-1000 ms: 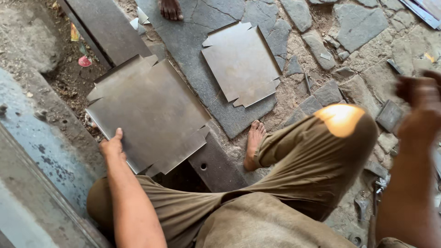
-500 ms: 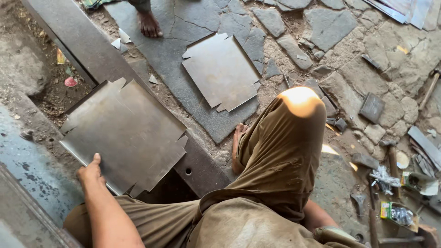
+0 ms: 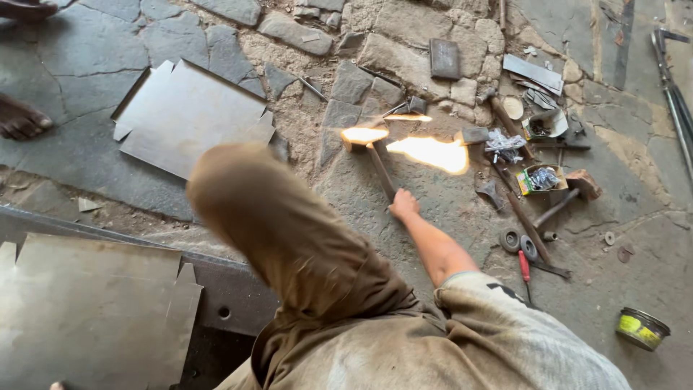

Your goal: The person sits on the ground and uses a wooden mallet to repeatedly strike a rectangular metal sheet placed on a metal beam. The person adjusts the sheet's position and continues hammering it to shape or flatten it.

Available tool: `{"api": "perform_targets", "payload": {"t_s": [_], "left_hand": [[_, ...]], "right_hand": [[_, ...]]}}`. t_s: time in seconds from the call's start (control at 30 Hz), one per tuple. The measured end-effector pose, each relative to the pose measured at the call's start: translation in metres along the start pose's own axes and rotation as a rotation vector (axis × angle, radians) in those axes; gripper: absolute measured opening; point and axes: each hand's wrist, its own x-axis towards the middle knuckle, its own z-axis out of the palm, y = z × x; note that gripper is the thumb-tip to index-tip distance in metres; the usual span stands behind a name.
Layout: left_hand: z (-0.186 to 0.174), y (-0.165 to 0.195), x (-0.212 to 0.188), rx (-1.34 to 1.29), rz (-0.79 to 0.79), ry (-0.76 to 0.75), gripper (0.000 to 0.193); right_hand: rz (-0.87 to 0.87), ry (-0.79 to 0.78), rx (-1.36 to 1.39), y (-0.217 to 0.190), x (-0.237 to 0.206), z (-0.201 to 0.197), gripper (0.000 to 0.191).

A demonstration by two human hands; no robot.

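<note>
Right hand [image 3: 403, 205] reaches over stone floor [image 3: 433, 65], grip clenched round wooden handle of hammer [image 3: 377, 162]; hammer head lies beyond grip, in sun patch. Raised knee [image 3: 238, 188] just left of grip. Notched metal sheet [image 3: 189, 119] flat on floor, farther left. Second sheet [image 3: 86, 310] near bottom-left corner, left hand barely in frame at its edge, grip impossible to tell. Scattered tools [image 3: 530, 217] and yellow tin [image 3: 641, 328] right of grip.

A right hand [image 3: 403, 206] grips the lower end of a hammer [image 3: 377, 162] lying on the stone floor [image 3: 86, 79]. One metal sheet [image 3: 189, 119] lies to its left beyond a raised knee [image 3: 253, 195]; another sheet [image 3: 86, 310] rests on a beam [image 3: 231, 300] nearest the camera. Tools [image 3: 530, 180] lie scattered right of the hammer.
</note>
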Motion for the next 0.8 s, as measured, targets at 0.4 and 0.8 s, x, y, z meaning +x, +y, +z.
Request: {"api": "perform_targets", "payload": {"t_s": [0.4,0.8], "left_hand": [[-0.032,0.001,0.017,0.041,0.023,0.006,0.07],[-0.079,-0.015,0.007,0.007,0.113,-0.007,0.064]], "right_hand": [[0.199,-0.537,1.544,-0.108,0.036,-0.053,0.025],[-0.564,0.209,1.409,-0.07,0.011,-0.009,0.02]]}}
